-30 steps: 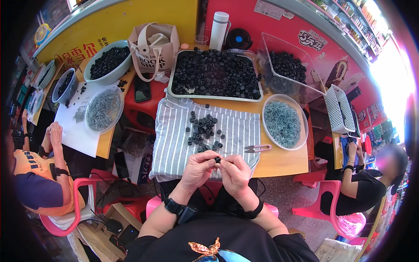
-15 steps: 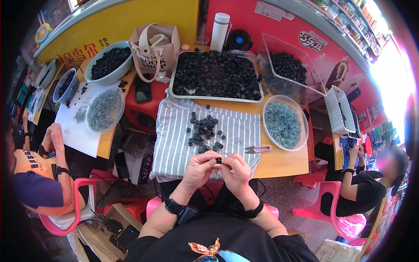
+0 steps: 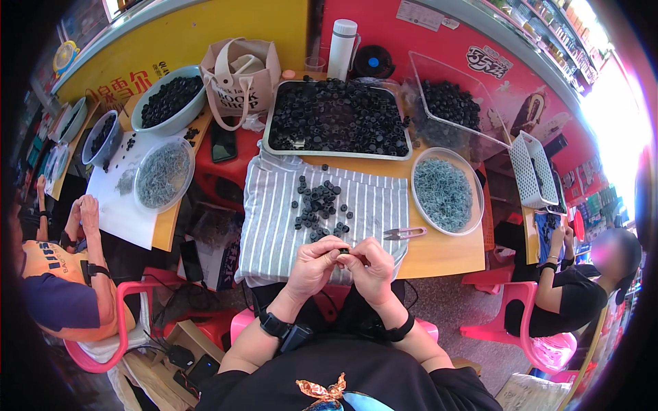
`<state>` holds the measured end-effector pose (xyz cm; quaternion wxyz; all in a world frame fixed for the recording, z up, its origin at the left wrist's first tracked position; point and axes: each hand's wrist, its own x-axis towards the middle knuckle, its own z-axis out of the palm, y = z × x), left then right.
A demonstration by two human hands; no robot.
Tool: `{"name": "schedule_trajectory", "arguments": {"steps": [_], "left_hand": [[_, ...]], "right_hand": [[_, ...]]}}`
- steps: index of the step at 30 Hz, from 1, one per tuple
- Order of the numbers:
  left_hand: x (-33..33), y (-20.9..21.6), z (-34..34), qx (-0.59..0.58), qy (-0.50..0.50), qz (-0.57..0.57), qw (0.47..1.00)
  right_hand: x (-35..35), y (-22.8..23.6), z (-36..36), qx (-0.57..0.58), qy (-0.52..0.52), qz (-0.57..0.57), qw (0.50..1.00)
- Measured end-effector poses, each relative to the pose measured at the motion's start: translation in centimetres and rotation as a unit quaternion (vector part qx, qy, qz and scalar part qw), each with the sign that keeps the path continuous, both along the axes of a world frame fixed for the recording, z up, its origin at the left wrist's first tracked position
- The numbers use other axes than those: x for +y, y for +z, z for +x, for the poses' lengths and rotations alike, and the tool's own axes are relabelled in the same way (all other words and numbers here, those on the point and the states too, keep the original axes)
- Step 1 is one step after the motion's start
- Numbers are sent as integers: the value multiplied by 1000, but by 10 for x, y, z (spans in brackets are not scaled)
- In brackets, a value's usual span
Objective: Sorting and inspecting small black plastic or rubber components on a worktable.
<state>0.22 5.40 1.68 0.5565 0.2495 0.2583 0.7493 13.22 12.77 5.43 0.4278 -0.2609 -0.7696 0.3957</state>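
Note:
My left hand (image 3: 314,266) and my right hand (image 3: 371,271) meet over the near edge of a grey-and-white striped cloth (image 3: 274,205). A small black round part (image 3: 343,251) is pinched between the fingertips of both. Its details are mostly covered by my fingers. Just beyond my hands lies a loose pile of similar small black parts (image 3: 319,202) on the cloth. Thread snips (image 3: 406,233) with a pinkish handle rest to the right of my right hand, at the cloth's edge.
A white-rimmed tray (image 3: 273,140) heaped with black parts stands at the back. On the right are a round tub (image 3: 480,205) of greyish translucent bits and a clear bin (image 3: 428,109). A tote bag (image 3: 267,68) and white bottle (image 3: 341,51) stand behind. People sit on both sides.
My right fingers have shifted slightly around the small black part, which now shows less between the fingertips. The pile and the snips stay where they were.

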Motion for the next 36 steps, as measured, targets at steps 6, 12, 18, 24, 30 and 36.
{"name": "schedule_trajectory", "arguments": {"steps": [6,12,18,24,30,36], "left_hand": [[-3,4,0,-69,-12,14,997],[-2,7,3,10,8,5,1000],[-2,4,4,42,28,-1,999],[5,5,9,91,51,-15,994],[1,2,9,28,50,-11,998],[3,-1,12,46,23,29,998]], "right_hand": [[3,4,-6,27,-1,44,999],[2,-2,-4,14,-12,38,999],[4,-4,-5,7,-10,65,998],[7,-8,-5,-3,-50,78,996],[4,15,-6,-94,-52,194,975],[46,32,16,-100,13,68,993]]}}
